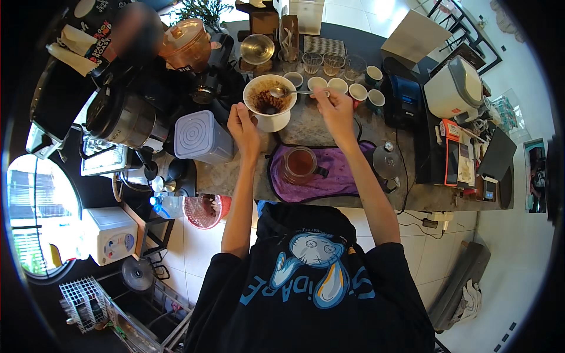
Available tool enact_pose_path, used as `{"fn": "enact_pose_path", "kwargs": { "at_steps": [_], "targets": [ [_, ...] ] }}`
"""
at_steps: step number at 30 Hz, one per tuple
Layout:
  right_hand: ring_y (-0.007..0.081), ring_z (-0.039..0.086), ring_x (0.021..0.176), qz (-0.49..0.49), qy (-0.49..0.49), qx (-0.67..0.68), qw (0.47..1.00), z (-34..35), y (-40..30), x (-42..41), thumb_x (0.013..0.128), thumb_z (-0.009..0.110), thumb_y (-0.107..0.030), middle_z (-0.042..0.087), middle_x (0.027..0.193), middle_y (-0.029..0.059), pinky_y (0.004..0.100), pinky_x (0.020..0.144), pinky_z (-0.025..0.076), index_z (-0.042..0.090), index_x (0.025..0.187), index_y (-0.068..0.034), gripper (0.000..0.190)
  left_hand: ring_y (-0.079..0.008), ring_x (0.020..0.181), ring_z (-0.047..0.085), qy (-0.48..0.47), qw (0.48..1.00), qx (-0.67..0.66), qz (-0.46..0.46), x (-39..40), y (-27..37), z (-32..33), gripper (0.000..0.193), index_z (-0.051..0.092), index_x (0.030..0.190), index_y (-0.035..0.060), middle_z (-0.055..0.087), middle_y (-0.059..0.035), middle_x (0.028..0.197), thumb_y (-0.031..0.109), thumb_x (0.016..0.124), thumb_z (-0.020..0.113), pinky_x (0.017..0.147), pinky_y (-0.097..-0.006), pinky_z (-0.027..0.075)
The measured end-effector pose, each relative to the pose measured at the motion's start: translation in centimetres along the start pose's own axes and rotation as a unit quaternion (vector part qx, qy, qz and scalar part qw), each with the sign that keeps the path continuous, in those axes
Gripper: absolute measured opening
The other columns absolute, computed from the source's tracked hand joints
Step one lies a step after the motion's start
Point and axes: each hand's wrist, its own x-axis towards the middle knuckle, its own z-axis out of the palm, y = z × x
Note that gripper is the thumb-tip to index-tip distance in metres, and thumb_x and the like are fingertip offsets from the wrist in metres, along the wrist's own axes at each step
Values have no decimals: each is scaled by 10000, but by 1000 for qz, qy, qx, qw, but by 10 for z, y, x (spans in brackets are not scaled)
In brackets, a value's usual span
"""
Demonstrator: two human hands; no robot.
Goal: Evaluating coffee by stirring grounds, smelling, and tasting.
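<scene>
My left hand [243, 130] grips the side of a white coffee dripper [288, 106], tilted so its inside shows. Dark wet coffee grounds [268, 102] cling to the dripper's inner wall. Its round white base [274, 123] faces me. Between the fingers of my right hand [334, 110] is a metal spoon [300, 92], its bowl over the dripper's opening. Nearer to me, a glass coffee server [300, 164] with a black handle and reddish-brown liquid stands on a purple cloth [340, 183]. To its right is a glass pot with a lid [386, 161].
Several small cups [337, 86] and drinking glasses [312, 63] stand beyond the dripper. A lidded plastic container [204, 134] is left of my left hand. A blue-black printer [402, 99] and cables lie rightward. A person [137, 33] is at the upper left.
</scene>
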Motion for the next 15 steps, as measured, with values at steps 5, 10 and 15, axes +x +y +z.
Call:
{"fn": "enact_pose_path", "kwargs": {
  "at_steps": [5,10,15],
  "targets": [
    [34,404,539,1,-16,-17,1000,15,25,16,915,607,-264,485,568,-41,236,490,295,672,780,21,321,-16,578,307,12,1000,2,21,11,-16,-2,344,369,730,101,332,72,663,273,1025,406,499,-190,253],
    [58,401,524,-19,-15,-82,996,28,19,24,887,626,-285,492,545,4,282,490,312,653,783,36,339,-21,570,314,17,1000,20,16,18,-21,-11,335,374,732,100,334,67,652,261,1024,408,495,-198,247],
    [61,365,527,-66,-22,-144,987,36,19,36,883,642,-280,444,540,-2,278,485,284,593,731,44,362,-18,581,330,24,999,32,8,23,-26,-13,306,411,757,93,356,62,667,245,1022,411,497,-195,258]
  ]
}}
